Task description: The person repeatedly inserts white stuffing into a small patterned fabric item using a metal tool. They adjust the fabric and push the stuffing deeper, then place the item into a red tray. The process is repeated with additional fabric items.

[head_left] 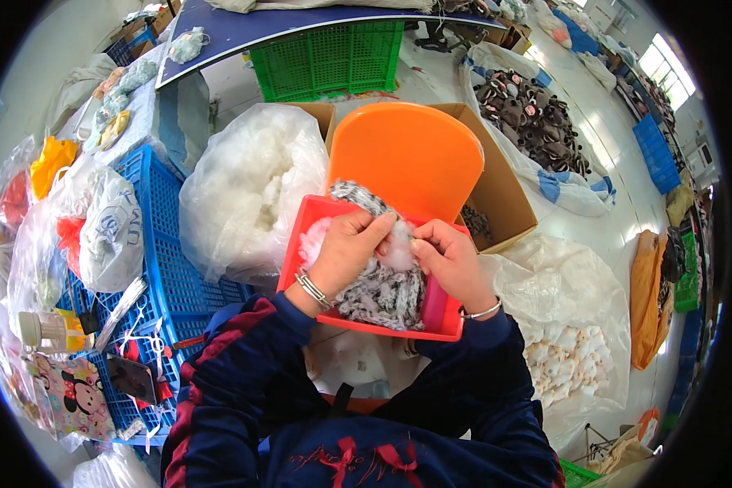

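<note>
Orange plastic makes a rounded panel (407, 154) just beyond the red tray (294, 254), with a cardboard box (508, 207) behind its right side. Crowding in on the left are a clear bag of white stuffing (256, 183) and a blue crate (159, 252) with scissors (156, 343) and bits on it; to the right sit a sack of dark plush pieces (529, 118) and a bag of small pale pieces (573, 362). Wrists and forearms cover parts of the tray's near side.

Pale, shiny floor (598, 252) runs through the workroom, and a green crate (329, 65) stands under a blue-topped table (252, 32).

Both forearms reach forward, wrists turned inward. Over the tray, the left hand (346, 250) pinches a mottled grey plush piece (358, 193); the right hand (451, 259) has thumb and forefinger closed at a pinkish tuft (397, 250). Whether they also nip the plush edge, I can't tell.
</note>
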Motion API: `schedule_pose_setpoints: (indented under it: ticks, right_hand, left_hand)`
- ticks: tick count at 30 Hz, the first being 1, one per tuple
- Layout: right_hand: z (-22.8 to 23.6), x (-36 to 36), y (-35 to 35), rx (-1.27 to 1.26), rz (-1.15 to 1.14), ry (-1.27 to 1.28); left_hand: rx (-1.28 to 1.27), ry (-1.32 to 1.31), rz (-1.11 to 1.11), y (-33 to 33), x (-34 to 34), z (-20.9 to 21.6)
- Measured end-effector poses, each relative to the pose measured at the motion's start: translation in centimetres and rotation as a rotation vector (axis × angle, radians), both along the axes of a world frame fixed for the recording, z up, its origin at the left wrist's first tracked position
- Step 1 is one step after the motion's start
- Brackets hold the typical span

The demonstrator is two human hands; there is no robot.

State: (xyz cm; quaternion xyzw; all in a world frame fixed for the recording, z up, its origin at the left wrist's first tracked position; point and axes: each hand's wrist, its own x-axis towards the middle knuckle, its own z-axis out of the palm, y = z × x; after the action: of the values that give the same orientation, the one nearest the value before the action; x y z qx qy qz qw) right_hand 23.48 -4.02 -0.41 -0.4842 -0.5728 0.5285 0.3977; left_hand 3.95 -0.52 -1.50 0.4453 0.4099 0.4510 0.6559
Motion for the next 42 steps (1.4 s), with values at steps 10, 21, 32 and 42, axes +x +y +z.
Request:
schedule_pose_setpoints:
  ticks: [10,21,32,42]
  right_hand:
    - [2.3,0.1,-0.4,0.758,-0.041,-0.557]
    - [1.0,-1.1,0.0,0.635,-0.130,-0.457]
    - [-1.2,-2.7,0.0,0.273,-0.182,-0.072]
    - [-0.7,-2.3,0.0,0.154,-0.151,-0.037]
  left_hand:
    - [-0.194,-0.483,0.160,1.6,-1.8,0.7]
    - [-0.195,-0.407,0.088,0.9,-2.0,1.5]
    - [0.130,0.076,0.044,0.1,-0.8,0.1]
    - [0.068,0.018,0.043,0.8,-2.2,0.6]
